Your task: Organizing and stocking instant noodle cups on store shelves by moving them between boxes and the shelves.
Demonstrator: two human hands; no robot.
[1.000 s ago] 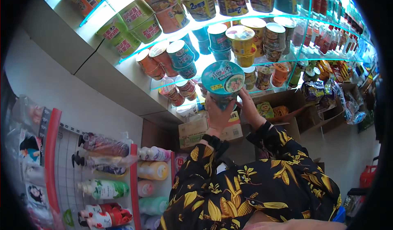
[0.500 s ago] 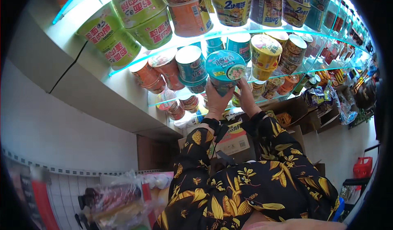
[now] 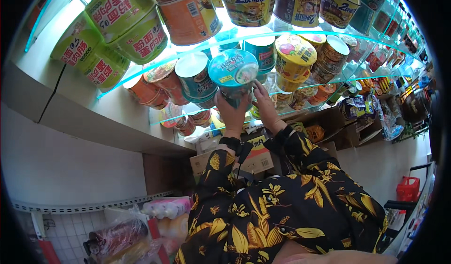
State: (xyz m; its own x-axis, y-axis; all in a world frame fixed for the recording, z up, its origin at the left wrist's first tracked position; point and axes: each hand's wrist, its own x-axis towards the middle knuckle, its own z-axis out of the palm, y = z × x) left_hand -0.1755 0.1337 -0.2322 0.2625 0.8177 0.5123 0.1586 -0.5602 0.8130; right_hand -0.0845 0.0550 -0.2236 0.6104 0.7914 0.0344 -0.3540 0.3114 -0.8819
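Both arms are raised, and I have the teal instant-noodle cup (image 3: 233, 72) held up at the edge of the lit glass shelf (image 3: 141, 73), lid facing back toward the camera. My left hand (image 3: 231, 114) cups it from underneath, fingers wrapped close around the lower wall; my right hand (image 3: 264, 105) is pressed against its right flank, fingers (image 3: 260, 89) pointing up along the side. So both hands are closed on the cup, not spread wide.

Where it sits matters: the cup is in front of a row of other teal cups (image 3: 195, 76), with the orange cups (image 3: 162, 78) off to the left and a yellow cup (image 3: 293, 55) just beside it on the right. It looks to be touching or nearly touching the teal neighbour on its left (I can't tell which from this angle).

To do this well, I judge the cup should stay level, base leading, and travel straight along the gap between the teal neighbour and the yellow cup. The risk is a nudge: these cups are light, stacked and crowded, and a sideways knock could topple the yellow stack. I'd keep the left hand bearing the weight and let the right only steer. The black wristband (image 3: 231, 144) on my left wrist is well clear of the shelf.
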